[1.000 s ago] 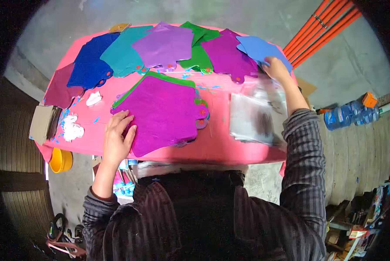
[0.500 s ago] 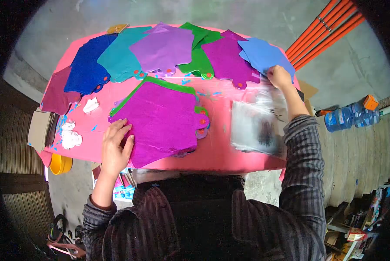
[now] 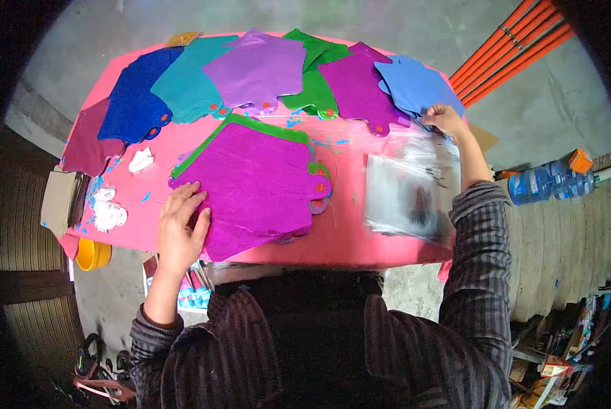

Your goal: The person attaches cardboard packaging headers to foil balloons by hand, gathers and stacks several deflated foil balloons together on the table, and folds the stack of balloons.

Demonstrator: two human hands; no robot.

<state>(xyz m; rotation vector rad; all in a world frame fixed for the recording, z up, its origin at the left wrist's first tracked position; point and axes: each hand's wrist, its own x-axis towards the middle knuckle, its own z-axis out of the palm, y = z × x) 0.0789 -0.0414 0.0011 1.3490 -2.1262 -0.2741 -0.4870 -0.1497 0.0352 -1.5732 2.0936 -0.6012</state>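
My left hand [image 3: 181, 221] lies with fingers spread on the left edge of a magenta fabric piece [image 3: 257, 187]. This angular flat piece tops a stack near the table's front; a green fabric piece [image 3: 271, 129] peeks out beneath it, with rounded tabs bearing red dots at the right. At the far right of the table, my right hand [image 3: 444, 120] has its fingers closed at the lower edge of a light blue fabric piece [image 3: 418, 85]. That edge is slightly lifted. Just below the right hand lies a pile of clear plastic bags [image 3: 401, 198].
Overlapping fabric pieces, including a purple one [image 3: 257, 71], a teal one [image 3: 189, 82] and a dark blue one [image 3: 135, 99], line the back of the pink table [image 3: 346, 249]. White scraps [image 3: 108, 211] and cardboard [image 3: 61, 198] lie left. Water bottles [image 3: 551, 183] stand off to the right.
My right hand has shifted slightly right and down at the light blue piece's edge, its fingers now pinched there. My left hand stays on the magenta piece.
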